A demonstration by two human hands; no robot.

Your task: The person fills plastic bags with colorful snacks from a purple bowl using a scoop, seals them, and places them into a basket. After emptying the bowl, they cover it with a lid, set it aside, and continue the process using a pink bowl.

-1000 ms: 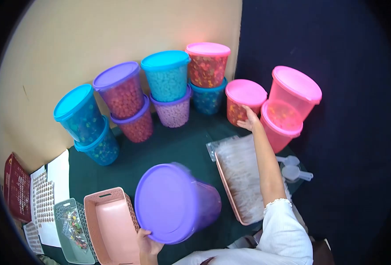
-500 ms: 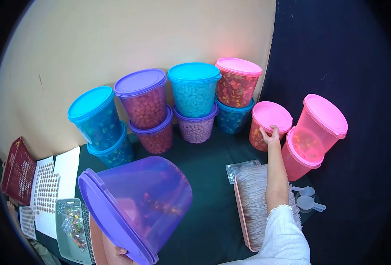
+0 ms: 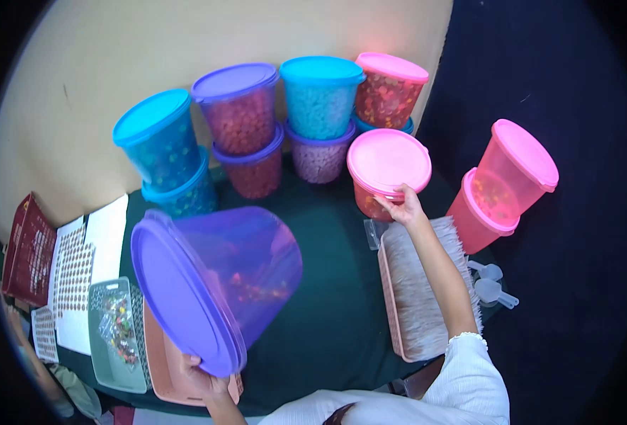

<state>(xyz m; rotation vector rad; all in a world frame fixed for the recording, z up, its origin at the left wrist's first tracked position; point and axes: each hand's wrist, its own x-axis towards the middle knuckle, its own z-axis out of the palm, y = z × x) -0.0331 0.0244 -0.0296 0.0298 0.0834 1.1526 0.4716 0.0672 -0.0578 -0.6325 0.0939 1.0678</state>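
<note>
My left hand (image 3: pixel 206 379) grips the lower lid rim of a big purple tub (image 3: pixel 260 237), which is tilted with its purple lid (image 3: pixel 179 294) facing me. A small amount of colourful pieces shows through its side. With fingers at the lid rim, my right hand (image 3: pixel 404 205) holds a tub with a pink lid (image 3: pixel 390 159), and red and yellow pieces show below that lid. This tub is in front of the back row, just beyond a tray of pale shredded filler (image 3: pixel 416 290).
Stacked lidded tubs stand along the back, including a turquoise one (image 3: pixel 319 99). Two pink tubs (image 3: pixel 494 184) stack at right, near clear scoops (image 3: pixel 494 290). At left are a green basket (image 3: pixel 119 340), a pink basket (image 3: pixel 179 375), sticker sheets (image 3: pixel 74 276) and another person's arm (image 3: pixel 34 354).
My right hand has pulled the pink-lidded tub leftward and nearer, away from the pink stack. The view has tipped down, and the purple tub stays tilted in my left hand.
</note>
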